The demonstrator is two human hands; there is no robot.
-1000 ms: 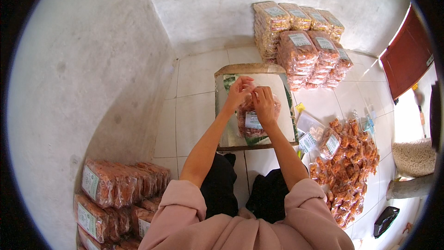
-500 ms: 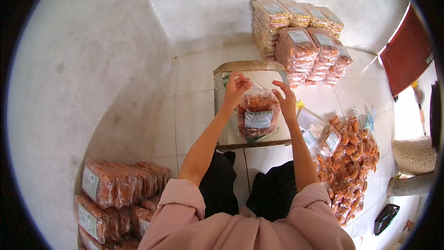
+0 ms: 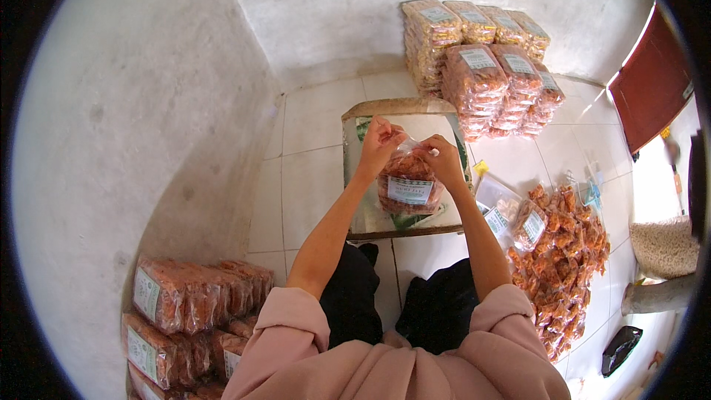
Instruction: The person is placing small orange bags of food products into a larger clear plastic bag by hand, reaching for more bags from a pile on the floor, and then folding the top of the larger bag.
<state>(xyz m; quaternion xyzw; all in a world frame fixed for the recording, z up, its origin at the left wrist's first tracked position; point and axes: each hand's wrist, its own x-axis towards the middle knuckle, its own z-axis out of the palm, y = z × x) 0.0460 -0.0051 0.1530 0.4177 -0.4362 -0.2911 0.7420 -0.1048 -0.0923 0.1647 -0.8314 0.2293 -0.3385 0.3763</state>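
Observation:
A clear plastic bag (image 3: 409,187) filled with reddish-brown snack pieces, a pale label on its front, stands on a low table (image 3: 364,216) before me. My left hand (image 3: 381,141) pinches the left side of the bag's gathered top. On the right side of that top, my right hand (image 3: 440,155) is closed on the plastic as well. Between the two hands the film is drawn up above the contents. The fingertips are small in view, and their exact grip is partly hidden.
A heap of small reddish packets (image 3: 559,274) lies on the tiled floor at my right, beside flat labelled bags (image 3: 498,204). Stacks of filled bags (image 3: 478,85) stand by the far wall. More packed bags (image 3: 185,296) are piled at my lower left. A black plastic bag (image 3: 621,350) lies far right.
My right hand has moved left and slightly down, from open beside the bag to closed on its top. The bag's mouth is now gathered; my left hand has barely moved.

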